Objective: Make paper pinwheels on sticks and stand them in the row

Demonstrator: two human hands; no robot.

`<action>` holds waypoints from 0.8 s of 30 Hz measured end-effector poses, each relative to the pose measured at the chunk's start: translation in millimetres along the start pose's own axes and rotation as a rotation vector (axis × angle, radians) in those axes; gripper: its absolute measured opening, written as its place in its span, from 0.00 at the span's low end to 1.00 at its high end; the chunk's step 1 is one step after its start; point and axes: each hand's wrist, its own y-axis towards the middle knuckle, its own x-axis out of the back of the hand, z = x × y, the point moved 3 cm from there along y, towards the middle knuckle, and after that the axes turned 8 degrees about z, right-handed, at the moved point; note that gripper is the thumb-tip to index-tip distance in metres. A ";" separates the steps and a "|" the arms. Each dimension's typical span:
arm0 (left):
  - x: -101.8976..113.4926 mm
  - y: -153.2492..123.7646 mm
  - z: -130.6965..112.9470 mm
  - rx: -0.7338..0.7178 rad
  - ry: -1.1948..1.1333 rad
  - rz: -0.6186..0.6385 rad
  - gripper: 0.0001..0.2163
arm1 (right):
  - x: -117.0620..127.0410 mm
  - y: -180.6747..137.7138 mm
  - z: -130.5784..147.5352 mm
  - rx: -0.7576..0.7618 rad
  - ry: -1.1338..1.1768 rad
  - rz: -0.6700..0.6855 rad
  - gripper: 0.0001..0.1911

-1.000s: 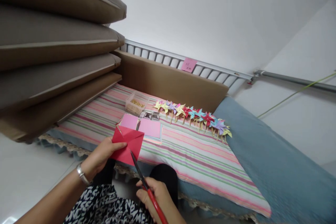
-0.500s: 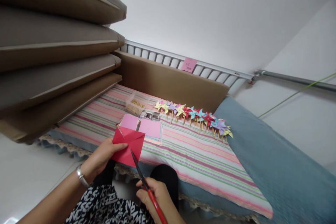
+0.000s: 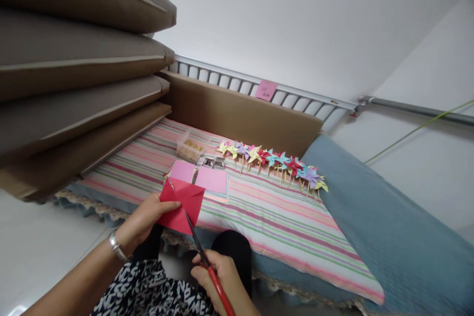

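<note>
My left hand (image 3: 153, 212) pinches a square of red paper (image 3: 187, 197) at its left side, thumb on top and fingers hidden beneath. A slit runs in from the paper's upper left corner. In my right hand (image 3: 220, 276) is a pair of scissors (image 3: 198, 244) with dark blades and red handles. The blades lie at the paper's lower right, their tips near its middle. Just beyond the red square lie pink paper sheets (image 3: 211, 180) in two stacks on the striped cloth.
A clear plastic box (image 3: 191, 145) holding small sticks stands behind the stacks, with small clear cases (image 3: 213, 162) beside it. Several paper pinwheels (image 3: 274, 160) lie in a row on the striped cloth (image 3: 289, 232). Thick brown cushions (image 3: 85, 79) are piled at left.
Almost nothing differs. The scissors and red paper keep their places against each other, and the view has shifted very slightly.
</note>
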 end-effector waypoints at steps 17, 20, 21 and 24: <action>0.1 13.3 -7.0 0.202 0.224 0.274 0.12 | 49.9 -5.7 1.3 0.169 -0.123 -0.176 0.21; -18.6 13.0 2.1 0.225 0.255 0.411 0.11 | 50.6 18.7 20.8 0.215 0.012 -0.217 0.21; -22.3 13.2 3.3 0.230 0.261 0.438 0.10 | 49.0 26.5 25.1 0.233 0.057 -0.208 0.21; -23.8 14.4 2.5 0.222 0.219 0.452 0.10 | 40.2 44.8 27.7 0.283 0.252 -0.151 0.18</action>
